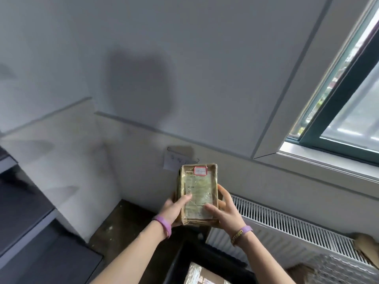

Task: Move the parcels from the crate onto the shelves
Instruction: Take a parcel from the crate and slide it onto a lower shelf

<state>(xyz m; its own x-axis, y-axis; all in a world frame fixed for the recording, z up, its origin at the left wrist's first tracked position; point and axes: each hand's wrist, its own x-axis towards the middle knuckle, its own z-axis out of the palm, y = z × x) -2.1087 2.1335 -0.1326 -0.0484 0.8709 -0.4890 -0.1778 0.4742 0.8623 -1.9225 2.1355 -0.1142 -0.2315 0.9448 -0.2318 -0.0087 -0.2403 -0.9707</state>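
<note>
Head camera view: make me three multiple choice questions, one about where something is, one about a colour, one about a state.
1. Where is the radiator? A below the window; B above it; C left of it.
2. What colour is the left wristband? A green; B purple; C red.
3. How is the parcel held? A by one hand only; B by no hand; C by both hands.
Answers: 1 A, it sits under the window. 2 B, the band is plainly purple. 3 C, the left hand and right hand grip its lower end.
</note>
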